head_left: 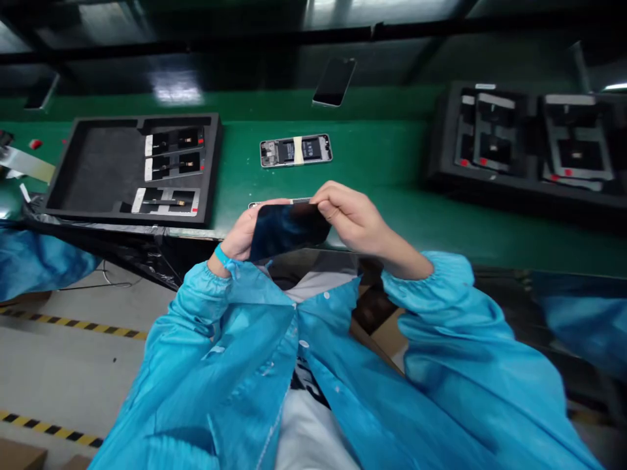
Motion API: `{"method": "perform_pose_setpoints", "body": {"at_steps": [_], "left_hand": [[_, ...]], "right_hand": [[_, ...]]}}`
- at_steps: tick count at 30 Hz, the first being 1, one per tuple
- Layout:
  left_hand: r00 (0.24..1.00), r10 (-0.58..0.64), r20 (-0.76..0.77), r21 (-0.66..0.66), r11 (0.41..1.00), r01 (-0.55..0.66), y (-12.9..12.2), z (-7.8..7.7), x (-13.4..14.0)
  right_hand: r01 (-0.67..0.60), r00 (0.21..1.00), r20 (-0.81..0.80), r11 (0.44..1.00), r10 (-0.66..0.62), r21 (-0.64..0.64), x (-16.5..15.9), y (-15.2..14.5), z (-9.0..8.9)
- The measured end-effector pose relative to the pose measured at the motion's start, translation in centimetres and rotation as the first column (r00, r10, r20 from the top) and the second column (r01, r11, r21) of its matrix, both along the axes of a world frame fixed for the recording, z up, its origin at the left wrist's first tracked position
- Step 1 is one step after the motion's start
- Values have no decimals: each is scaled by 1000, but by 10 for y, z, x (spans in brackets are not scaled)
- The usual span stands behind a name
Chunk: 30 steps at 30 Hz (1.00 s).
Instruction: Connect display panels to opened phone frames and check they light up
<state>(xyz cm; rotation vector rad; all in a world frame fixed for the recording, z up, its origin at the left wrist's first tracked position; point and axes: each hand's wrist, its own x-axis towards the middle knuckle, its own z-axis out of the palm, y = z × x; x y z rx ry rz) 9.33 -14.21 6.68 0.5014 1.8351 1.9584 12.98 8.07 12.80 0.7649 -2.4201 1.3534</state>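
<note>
A dark, glossy phone screen (289, 230) is held up before my chest, above the near edge of the bench. My left hand (242, 230) grips its left end, the fingers partly hidden behind it. At the upper right corner, my right hand (350, 217) pinches with thumb and bent forefinger. Below the screen a see-through sheet (316, 262) shows faintly; what it is attached to is unclear. Just behind the hands, another phone part lies mostly hidden. Farther back is an open phone body (274, 153), its battery crossed by a pale yellow tape strip (298, 150).
A black foam tray (102, 163) on the left holds several screen assemblies. Stacked black trays (443, 140) with more assemblies stand at right on the green bench (382, 150). Blue sleeves of other people (44, 261) appear at both sides. A dark phone-shaped slab (334, 81) shows at the back.
</note>
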Motion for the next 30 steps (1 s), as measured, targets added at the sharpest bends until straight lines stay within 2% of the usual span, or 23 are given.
{"method": "perform_pose_setpoints", "body": {"at_steps": [2,4,7,9,11,13,16,20,22,24,25,27,28,30], "left_hand": [[995,34,96,109,993,-44,-17,3,-12],[990,70,121,146,985,-87,-31,8,-22],[991,98,93,62,993,-104,-40,17,-31],[995,73,71,-51,996,-70,-37,21,-34],[996,40,76,-148,989,-29,-29,23,-37],[995,20,101,-204,979,1,-21,24,-40],[992,16,123,-241,970,14,-13,22,-48],[996,8,94,-262,965,17,-15,19,-59],[997,0,73,-266,964,19,-20,16,-61],[1000,-8,24,-285,958,14,-26,12,-59],[999,-1,-35,-305,952,-10,-29,10,-56],[967,36,-251,-354,927,-127,-39,5,-47],[919,47,-391,-374,904,-205,-44,2,-42],[773,19,-635,-389,856,-340,-55,-3,-33]], "right_hand": [[50,999,18,998,-51,49,-5,19,-6],[92,994,44,985,-99,146,-12,44,-18],[162,981,48,934,-187,319,-27,89,-43],[216,969,16,882,-245,418,-37,115,-58],[245,962,-15,833,-274,496,-43,127,-67],[277,956,-70,803,-284,528,-44,121,-70],[307,950,-196,831,-242,464,-40,79,-67],[187,970,-218,893,-103,410,-38,10,-67],[145,976,-211,897,-59,417,-42,-10,-71],[110,973,-231,904,-13,412,-46,-16,-76],[90,970,-245,909,14,406,-47,-16,-78],[54,962,-265,914,60,402,-48,-12,-81],[44,960,-271,912,75,407,-47,-9,-81],[35,954,-283,899,99,436,-45,-6,-80]]}}
